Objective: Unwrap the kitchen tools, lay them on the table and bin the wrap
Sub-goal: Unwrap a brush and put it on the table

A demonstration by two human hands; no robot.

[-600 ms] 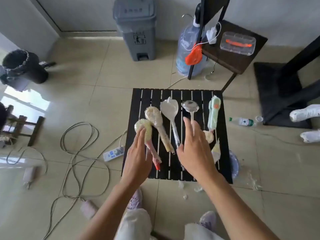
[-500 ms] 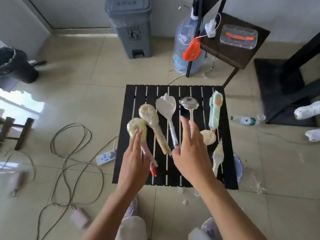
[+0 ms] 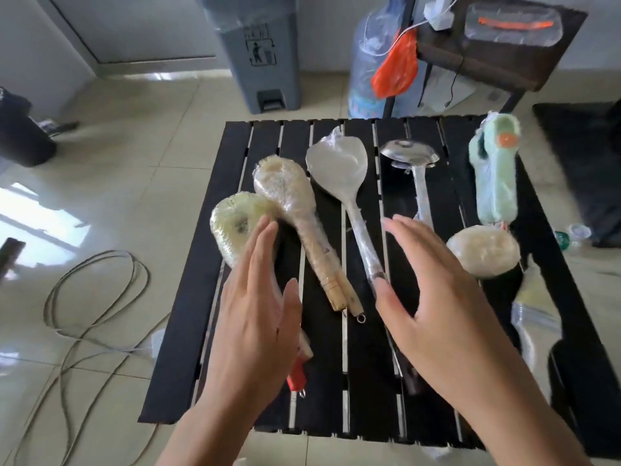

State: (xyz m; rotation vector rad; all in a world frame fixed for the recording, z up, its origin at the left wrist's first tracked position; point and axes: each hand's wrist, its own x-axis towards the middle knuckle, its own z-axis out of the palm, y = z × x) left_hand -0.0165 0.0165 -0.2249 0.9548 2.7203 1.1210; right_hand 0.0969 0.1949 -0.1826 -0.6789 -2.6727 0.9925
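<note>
Both released: left hand (image 3: 255, 317) partly hides the wrapped brush (image 3: 235, 227) handle, right hand (image 3: 433, 297) the ladle (image 3: 410, 156) handle.

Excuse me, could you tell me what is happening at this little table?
A person holds both bare hands over a black slatted table where plastic-wrapped kitchen tools lie in a row, among them a round brush, a white spatula and a green tool. The left hand is above the round brush and the right hand above the spatula's handle; both are open and hold nothing. A grey pedal bin stands on the floor beyond the table.
</note>
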